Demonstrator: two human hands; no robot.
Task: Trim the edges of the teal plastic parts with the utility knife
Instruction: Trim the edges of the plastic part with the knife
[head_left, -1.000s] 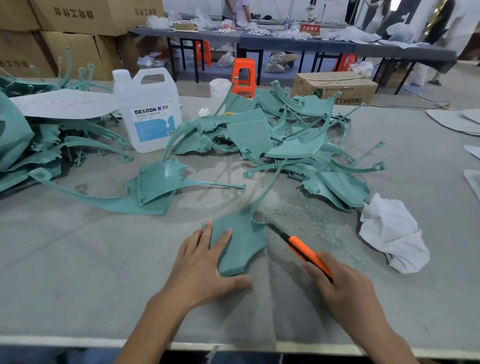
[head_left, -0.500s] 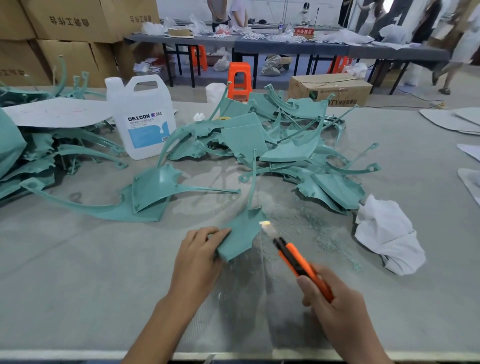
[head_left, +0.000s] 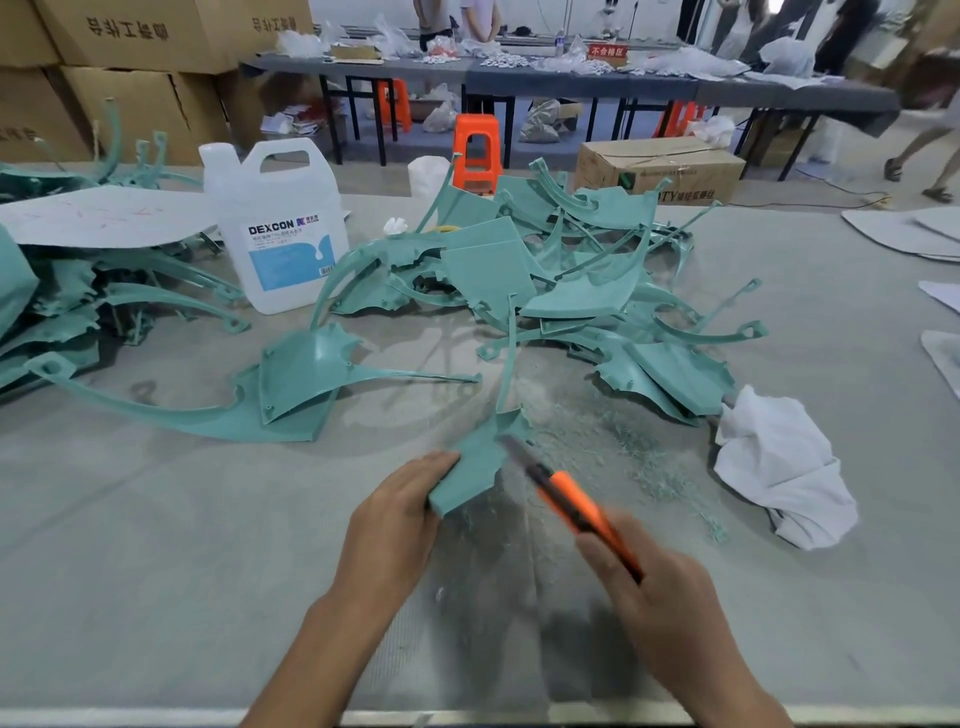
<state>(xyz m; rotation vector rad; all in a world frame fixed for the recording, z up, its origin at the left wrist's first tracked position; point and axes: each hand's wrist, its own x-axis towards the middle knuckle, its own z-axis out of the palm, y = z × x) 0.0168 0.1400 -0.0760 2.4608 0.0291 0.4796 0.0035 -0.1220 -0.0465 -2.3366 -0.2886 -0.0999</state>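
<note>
Near the front edge of the table (head_left: 156, 545), the left hand (head_left: 395, 525) holds a teal plastic part (head_left: 475, 462) in a closed grip, its thin stem pointing toward the far edge. Just to its right, the right hand (head_left: 670, 613) grips an orange utility knife (head_left: 571, 504), the blurred blade at the part's right edge.

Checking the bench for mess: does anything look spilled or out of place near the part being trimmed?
Yes: teal shavings lie scattered on the table right of the held teal part, toward the crumpled white cloth. Loose trimming debris; nothing else stands out.
</note>
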